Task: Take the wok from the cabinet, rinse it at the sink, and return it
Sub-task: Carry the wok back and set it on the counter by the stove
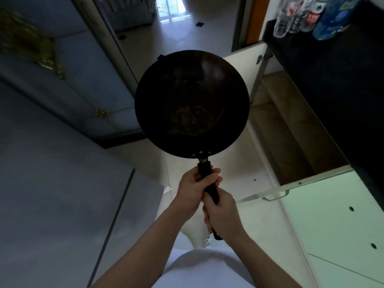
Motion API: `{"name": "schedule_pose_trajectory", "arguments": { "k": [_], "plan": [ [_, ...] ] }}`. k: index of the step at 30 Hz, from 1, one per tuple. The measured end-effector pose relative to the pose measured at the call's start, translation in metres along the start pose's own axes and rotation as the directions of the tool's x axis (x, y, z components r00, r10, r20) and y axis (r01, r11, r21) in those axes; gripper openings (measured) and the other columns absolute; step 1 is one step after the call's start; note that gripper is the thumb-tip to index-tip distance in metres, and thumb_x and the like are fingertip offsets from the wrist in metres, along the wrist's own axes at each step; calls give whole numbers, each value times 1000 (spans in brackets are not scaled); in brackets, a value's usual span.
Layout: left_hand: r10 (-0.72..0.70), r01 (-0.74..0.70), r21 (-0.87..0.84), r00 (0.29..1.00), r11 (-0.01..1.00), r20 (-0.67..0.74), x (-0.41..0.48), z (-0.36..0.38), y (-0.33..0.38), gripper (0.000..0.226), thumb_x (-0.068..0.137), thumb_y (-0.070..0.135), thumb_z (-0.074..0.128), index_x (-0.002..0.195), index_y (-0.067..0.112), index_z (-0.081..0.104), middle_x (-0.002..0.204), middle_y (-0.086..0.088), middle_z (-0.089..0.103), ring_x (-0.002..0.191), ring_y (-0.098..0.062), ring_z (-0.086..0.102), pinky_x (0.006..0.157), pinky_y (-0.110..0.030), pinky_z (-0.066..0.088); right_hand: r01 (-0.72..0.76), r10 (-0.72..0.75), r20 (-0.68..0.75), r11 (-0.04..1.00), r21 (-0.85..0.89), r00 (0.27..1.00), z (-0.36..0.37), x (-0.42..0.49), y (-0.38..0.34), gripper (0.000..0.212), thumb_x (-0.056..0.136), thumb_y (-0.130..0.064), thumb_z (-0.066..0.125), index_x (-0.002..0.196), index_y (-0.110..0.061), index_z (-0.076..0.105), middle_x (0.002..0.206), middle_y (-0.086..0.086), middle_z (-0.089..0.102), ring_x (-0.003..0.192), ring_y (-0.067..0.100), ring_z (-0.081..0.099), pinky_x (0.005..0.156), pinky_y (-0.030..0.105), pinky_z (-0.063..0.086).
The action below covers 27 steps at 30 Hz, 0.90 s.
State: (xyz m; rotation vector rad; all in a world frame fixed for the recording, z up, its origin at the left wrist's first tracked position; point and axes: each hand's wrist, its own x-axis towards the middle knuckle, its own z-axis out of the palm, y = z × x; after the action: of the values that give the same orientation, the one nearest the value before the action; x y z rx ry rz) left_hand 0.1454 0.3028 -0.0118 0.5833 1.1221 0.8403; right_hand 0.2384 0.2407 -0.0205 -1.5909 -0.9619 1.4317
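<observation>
The head view looks down on a dark wok [192, 104] held out in the air over the pale floor [182, 38], its bowl open to the camera and roughly level. Faint marks show at the bottom, and whether they are water or residue cannot be told. Both hands hold the long black handle [204, 168]. The left hand [194, 190] wraps it nearer the bowl, and the right hand [224, 215] wraps it further back, with the handle's end showing just below that hand. The two hands touch each other along the handle. The wok is clear of everything and sits just left of the open cabinet [291, 132]. The cabinet's white door [332, 215] swings out at lower right, under a black counter [336, 84] that carries some bottles [299, 15]. No sink is in view, so the carry could be toward it or back to the cabinet; the picture does not settle which. Either way, the wok is probably heavy at the bowl, so the front hand should bear the weight close to the rivets while the rear hand steers. The rim needs room to pass the door edge and the counter's lip. Turning the body with the wok, rather than swinging it at arm's length, should spare the wrists and stop anything in the bowl from slopping out.
</observation>
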Motion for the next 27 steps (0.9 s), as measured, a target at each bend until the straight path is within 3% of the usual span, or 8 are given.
{"name": "schedule_pose_trajectory", "arguments": {
  "k": [3,8,13,20,27],
  "plan": [
    [-33,32,12,999,999,26,26,5,9,30,90,-4,63,116,-14,56,108,-16,72,85,-19,71,80,-27,56,-2,1,-61,1000,-10,998,-2,22,-5,32,94,-32,55,71,-10,55,51,7,54,40,23,50,43,37,44],
    [-109,103,59,988,993,113,73,13,29,30,90,-2,64,117,-14,57,109,-17,71,87,-20,70,80,-26,56,-48,57,-121,996,71,991,-5,60,-18,31,99,-22,54,75,-2,54,50,9,52,36,23,47,41,34,42],
    [-178,148,141,956,979,232,134,19,67,17,87,2,69,103,-3,68,103,-20,69,88,-22,68,85,-29,57,-46,65,-263,996,79,963,2,117,-43,34,97,-29,55,75,-3,55,50,9,53,36,24,49,40,37,45],
    [-284,178,274,862,945,419,207,26,124,14,85,3,71,98,1,68,97,-19,68,83,-23,66,85,-32,56,-64,107,-481,992,106,870,25,181,-86,28,97,-30,56,76,-11,58,49,4,56,38,20,52,41,37,46],
    [-424,248,370,731,895,534,249,64,141,33,86,1,69,116,-8,59,106,-17,72,87,-21,70,82,-28,55,-74,193,-629,975,210,753,11,207,-112,29,100,-26,55,76,-9,58,50,6,57,38,21,51,39,34,44]
  ]
}}
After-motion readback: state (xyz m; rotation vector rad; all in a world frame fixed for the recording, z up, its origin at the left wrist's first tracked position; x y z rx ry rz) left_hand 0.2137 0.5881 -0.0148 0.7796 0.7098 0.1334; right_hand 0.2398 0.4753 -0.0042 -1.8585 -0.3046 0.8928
